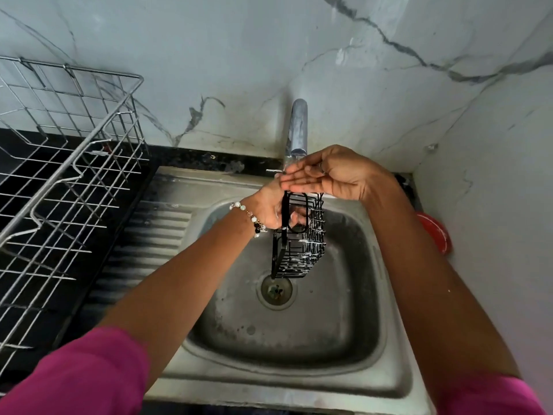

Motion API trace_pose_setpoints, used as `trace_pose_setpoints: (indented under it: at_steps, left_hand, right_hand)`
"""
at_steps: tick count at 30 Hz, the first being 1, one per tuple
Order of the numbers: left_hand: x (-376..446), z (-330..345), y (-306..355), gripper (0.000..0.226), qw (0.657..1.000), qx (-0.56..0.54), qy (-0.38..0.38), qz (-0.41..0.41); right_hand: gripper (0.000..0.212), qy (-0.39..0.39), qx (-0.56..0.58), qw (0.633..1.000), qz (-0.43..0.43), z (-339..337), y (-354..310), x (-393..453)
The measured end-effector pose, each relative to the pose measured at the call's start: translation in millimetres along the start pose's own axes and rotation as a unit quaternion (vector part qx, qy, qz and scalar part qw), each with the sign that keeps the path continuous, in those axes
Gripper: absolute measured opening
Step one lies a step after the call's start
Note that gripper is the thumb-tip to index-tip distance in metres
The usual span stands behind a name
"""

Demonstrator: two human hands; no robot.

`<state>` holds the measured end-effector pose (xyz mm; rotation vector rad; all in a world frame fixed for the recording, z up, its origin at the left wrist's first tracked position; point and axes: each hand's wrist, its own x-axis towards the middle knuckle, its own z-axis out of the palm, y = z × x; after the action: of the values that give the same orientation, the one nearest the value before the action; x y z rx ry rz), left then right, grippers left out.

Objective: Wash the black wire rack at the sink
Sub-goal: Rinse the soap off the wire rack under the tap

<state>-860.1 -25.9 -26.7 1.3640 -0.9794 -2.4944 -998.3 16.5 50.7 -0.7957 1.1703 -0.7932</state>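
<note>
Left hand: I see my left hand [270, 209] over the far left part of the sink bowl, gripping the upper end of the black wire rack [299, 239]; its fingers curl through the wires, and one fingertip shows through the oval loop at the top; a bead bracelet [250, 217] sits on that wrist.
Right hand: my right hand [327, 172] is held flat and spread just under the tap's mouth, palm turned up and fingers straight and close together, pointing left; it grips nothing; its lower edge lies right at the top of the rack, though I cannot tell whether they touch.
Rack: it hangs upright from my left hand above the sink [386, 339]; its lower end is over the drain [276, 290]; white suds cling to the wires.
Tap: the chrome tap [297, 127] rises from the back edge and ends just above my right fingers; I cannot make out whether water is running.
Surroundings: a silver wire dish rack [65, 163] stands on the dark counter to the left; pink sleeves [80, 375] cover both upper arms.
Hidden or unclear: most of my left fingers are behind the rack; my right arm covers the sink's right rim; a red round thing [437, 235] by the right wall is half hidden and I cannot name it; the dish rack is cut off at the left edge.
</note>
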Motion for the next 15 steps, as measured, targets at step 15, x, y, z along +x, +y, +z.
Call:
trace_pose_setpoints:
  at_steps: [15]
  left_hand:
    - [-9.0, 4.3, -7.6, 0.057, 0.978, -0.199, 0.057, -0.006]
  right_hand:
    - [0.036, -0.027, -0.019, 0.999, 0.006, 3.0, -0.6, -3.2]
